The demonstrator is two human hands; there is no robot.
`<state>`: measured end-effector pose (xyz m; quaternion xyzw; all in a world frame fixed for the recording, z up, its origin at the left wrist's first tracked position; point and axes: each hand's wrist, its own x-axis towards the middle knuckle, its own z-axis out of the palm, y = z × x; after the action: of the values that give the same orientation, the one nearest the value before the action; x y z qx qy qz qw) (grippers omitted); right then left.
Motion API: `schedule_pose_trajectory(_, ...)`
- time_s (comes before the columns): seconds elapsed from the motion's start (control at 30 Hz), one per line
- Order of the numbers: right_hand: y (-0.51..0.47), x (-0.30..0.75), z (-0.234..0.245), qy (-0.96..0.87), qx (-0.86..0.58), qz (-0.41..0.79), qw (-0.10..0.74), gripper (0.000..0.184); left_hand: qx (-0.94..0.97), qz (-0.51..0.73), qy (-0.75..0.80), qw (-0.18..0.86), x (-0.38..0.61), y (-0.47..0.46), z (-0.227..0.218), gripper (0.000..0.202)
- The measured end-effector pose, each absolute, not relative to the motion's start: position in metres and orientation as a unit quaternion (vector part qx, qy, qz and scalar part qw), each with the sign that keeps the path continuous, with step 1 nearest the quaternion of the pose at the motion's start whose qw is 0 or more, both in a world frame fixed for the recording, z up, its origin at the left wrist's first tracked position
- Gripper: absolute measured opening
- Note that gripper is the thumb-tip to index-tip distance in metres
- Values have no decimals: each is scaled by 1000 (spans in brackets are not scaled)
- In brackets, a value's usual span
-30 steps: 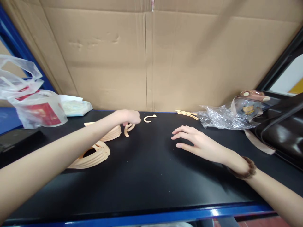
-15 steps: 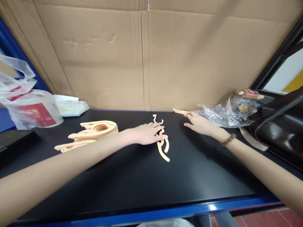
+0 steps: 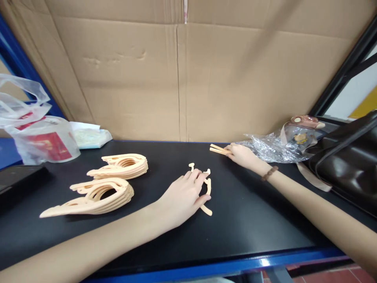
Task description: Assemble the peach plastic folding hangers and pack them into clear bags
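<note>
— drawn nearer the front edge since half a second ago: left hand (image 3: 185, 194) and the curved hook pieces (image 3: 207, 188) under it. shifted as well, right hand (image 3: 242, 156), now closed over the near ends of the thin strips (image 3: 217, 149).

— gripping those hooks, or only covering them?

— only covering. spread flat and loose across them on the black tabletop (image 3: 241, 224), nothing pinched. pressed down, most likely, to keep such small pieces bunched together.

— and on the right?

— pinched narrow on the strips, with the far ends jutting leftward. seemingly just clear of the surface, right beside the crumpled clear wrap (image 3: 271, 147). taken by one end, probably because too thin and flat to lift otherwise.

— anything else within reach?

— two nested stacks of hanger bodies: near stack (image 3: 97, 194) and far stack (image 3: 125, 165), off to the left and well apart from both hands. stacked by shape, apparently to stay tidy. beyond them, a plastic bag (image 3: 38, 137) with red print, close to the cardboard wall (image 3: 176, 78). at far right, a dark bag (image 3: 347, 157) and a clear bottle (image 3: 303, 127) with a brown lid, behind the wrap. also a brown bracelet (image 3: 269, 173) on the right wrist.
</note>
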<state>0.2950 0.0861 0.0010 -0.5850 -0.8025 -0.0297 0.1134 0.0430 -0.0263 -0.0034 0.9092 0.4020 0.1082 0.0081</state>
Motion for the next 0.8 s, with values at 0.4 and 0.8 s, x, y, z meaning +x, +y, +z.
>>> schedule_pose_trajectory(0.4,39,251,-18,-815,-494,171,247,31,888,162,427,53,25,2,-5,40)
schedule_pose_trajectory(0.8,33,265,-13,-836,-507,18,209,22,833,83,530,-135,18,6,0,44)
